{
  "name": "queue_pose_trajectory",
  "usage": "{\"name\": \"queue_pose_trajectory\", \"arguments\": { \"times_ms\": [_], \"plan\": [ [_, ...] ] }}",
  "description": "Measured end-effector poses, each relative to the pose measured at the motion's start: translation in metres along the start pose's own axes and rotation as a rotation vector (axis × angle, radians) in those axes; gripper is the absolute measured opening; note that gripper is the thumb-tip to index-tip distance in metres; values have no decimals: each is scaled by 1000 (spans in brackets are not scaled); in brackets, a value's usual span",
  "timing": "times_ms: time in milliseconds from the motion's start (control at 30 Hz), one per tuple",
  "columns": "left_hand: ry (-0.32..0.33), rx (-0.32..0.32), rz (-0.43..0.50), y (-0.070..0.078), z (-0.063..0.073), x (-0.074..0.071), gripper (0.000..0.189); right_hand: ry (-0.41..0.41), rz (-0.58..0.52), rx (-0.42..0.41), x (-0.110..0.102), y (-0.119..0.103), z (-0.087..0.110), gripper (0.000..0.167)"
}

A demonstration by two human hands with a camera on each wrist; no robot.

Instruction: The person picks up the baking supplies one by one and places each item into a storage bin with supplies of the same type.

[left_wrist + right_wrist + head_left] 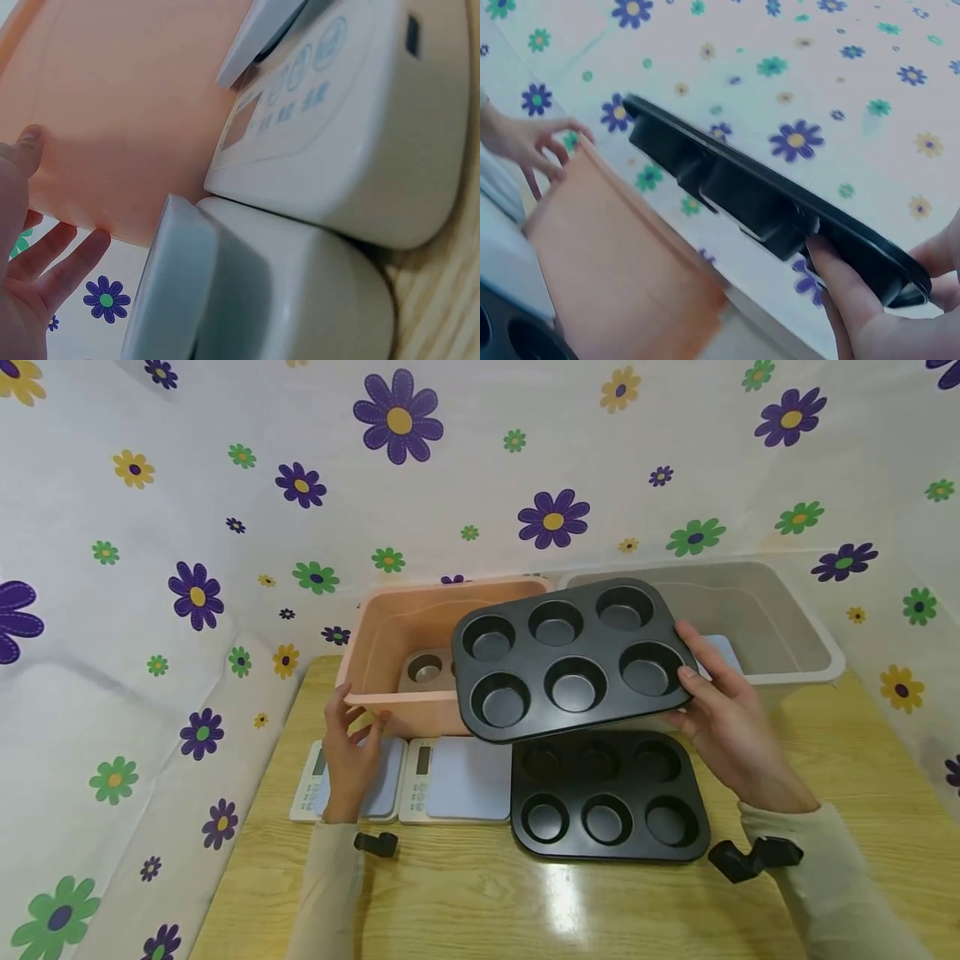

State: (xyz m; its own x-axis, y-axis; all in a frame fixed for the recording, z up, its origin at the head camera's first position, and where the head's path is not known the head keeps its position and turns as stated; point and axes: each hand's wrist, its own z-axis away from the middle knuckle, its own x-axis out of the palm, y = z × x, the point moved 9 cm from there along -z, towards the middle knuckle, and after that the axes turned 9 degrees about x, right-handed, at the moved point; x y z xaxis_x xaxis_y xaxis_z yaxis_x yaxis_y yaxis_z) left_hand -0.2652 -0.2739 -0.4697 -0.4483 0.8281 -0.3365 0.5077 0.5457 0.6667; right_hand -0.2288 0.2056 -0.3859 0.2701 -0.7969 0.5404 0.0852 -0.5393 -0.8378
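Observation:
My right hand (pixel 723 718) grips the right short end of a black six-cup muffin pan (pixel 551 652), thumb on top and fingers beneath. The pan is raised and tilted, overlapping the front of the peach plastic bin (pixel 420 700) in the head view. From the side, the right wrist view shows the undersides of its cups (pixel 735 206). At the bin's front left corner, my left hand (pixel 351 760) holds the wall, its thumb (pixel 31 146) against the front face and its fingers round the side. Inside that bin lies a lighter pan (pixel 414 675), mostly hidden.
A second black muffin pan (pixel 611 843) lies on the wooden table (pixel 480 902), partly under the raised one. Left of it are white kitchen scales (pixel 468 781), the left ones (pixel 306 793) partly behind my left hand. A grey bin (pixel 817 652) with something pale blue inside stands behind right.

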Motion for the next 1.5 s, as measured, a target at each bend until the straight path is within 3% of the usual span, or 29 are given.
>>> {"name": "queue_pose_trajectory", "arguments": {
  "times_ms": [167,467,567,800,1067,1367,1500],
  "plan": [
    [-12,-20,18,-12,3,0,79,63,57,47,18,10,-20,63],
    [-25,0,10,-13,4,1,77,172,99,140,45,29,-50,65],
    [-17,-12,-6,-13,5,1,77,184,136,157,53,36,-59,64],
    [1,-26,17,2,3,1,74,209,185,188,68,49,-84,64],
    [3,-22,-4,-9,6,2,76,218,171,201,87,61,-110,66],
    [3,4,17,22,1,-2,74,194,188,226,103,70,-127,68],
    [1,10,15,23,0,-1,73,205,223,236,107,73,-134,69]
  ]
}}
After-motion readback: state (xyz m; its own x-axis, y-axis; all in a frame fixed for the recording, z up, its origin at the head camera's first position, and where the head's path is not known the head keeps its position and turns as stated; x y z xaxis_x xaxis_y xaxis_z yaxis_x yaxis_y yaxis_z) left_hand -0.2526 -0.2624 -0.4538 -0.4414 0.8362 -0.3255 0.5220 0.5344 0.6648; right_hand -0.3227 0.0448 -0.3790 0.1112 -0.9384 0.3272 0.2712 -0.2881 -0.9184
